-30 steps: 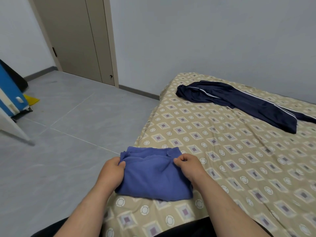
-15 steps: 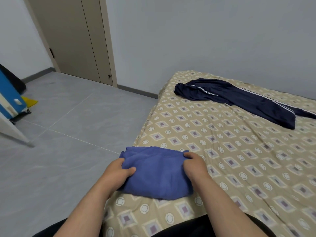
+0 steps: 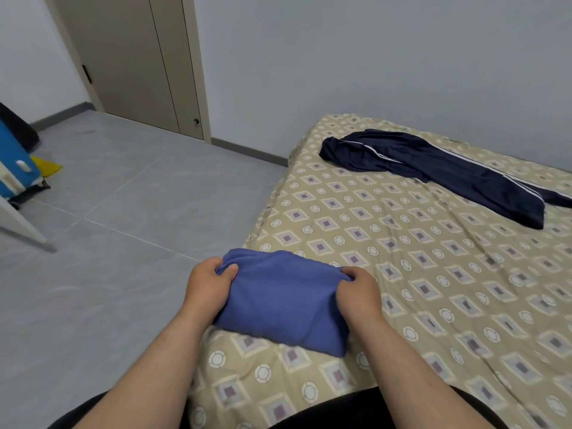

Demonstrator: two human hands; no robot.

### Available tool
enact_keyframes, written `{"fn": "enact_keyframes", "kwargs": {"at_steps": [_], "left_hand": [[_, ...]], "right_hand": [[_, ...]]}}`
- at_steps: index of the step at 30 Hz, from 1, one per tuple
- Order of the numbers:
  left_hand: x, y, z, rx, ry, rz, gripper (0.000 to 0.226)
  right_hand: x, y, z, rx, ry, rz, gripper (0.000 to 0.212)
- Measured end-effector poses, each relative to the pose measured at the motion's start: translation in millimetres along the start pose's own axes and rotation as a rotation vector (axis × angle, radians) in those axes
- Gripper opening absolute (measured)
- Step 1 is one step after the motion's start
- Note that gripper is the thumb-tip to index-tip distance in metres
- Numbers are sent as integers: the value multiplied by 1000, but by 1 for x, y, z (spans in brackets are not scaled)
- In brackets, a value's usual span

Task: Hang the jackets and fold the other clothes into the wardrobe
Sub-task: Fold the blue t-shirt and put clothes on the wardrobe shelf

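A folded blue garment (image 3: 283, 300) lies at the near left corner of the bed (image 3: 402, 274), partly over the edge. My left hand (image 3: 209, 284) grips its left end, thumb on top and fingers under. At the right end, my right hand (image 3: 359, 292) pinches the fabric with curled fingers. Dark navy track pants with white side stripes (image 3: 433, 168) lie spread at the far side of the bed.
The bed has a beige patterned sheet. Grey tiled floor (image 3: 123, 218) lies to the left. A beige closed door (image 3: 139, 63) stands in the far wall. A blue and white object (image 3: 15, 171) and a white panel (image 3: 18, 224) sit at the left edge.
The blue garment has gone from a loose fold with an open top edge to a tighter bundle. Both hands shifted to grip its two ends. The view tilted slightly.
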State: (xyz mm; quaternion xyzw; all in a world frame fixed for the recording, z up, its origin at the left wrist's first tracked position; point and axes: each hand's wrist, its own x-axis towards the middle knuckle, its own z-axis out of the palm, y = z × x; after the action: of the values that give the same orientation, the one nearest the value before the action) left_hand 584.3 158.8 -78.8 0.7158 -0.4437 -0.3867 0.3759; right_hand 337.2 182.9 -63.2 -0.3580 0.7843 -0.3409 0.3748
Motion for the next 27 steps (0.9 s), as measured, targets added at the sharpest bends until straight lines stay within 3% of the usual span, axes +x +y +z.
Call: {"fn": "enact_keyframes", "kwargs": {"at_steps": [4, 7, 9, 11, 15, 19, 27], "left_hand": [[7, -6, 1, 22, 33, -83, 15], [3, -13, 2, -44, -112, -351, 61], [-1, -12, 0, -173, -225, -417, 53], [-3, -12, 0, -172, -237, -374, 34], [-7, -2, -4, -152, -192, -260, 4], [-18, 7, -12, -186, -243, -187, 11], [-57, 13, -30, -271, -145, -159, 12]], "right_hand": [[-2, 6, 6, -63, -73, 49, 26], [-1, 6, 6, -155, -14, 56, 40], [1, 5, 5, -309, 39, 96, 50], [0, 7, 4, -297, -32, 129, 46], [-7, 10, 2, 66, -183, 197, 20], [-15, 9, -3, 281, -221, 259, 17], [-44, 4, -25, 315, -225, 166, 20]]}}
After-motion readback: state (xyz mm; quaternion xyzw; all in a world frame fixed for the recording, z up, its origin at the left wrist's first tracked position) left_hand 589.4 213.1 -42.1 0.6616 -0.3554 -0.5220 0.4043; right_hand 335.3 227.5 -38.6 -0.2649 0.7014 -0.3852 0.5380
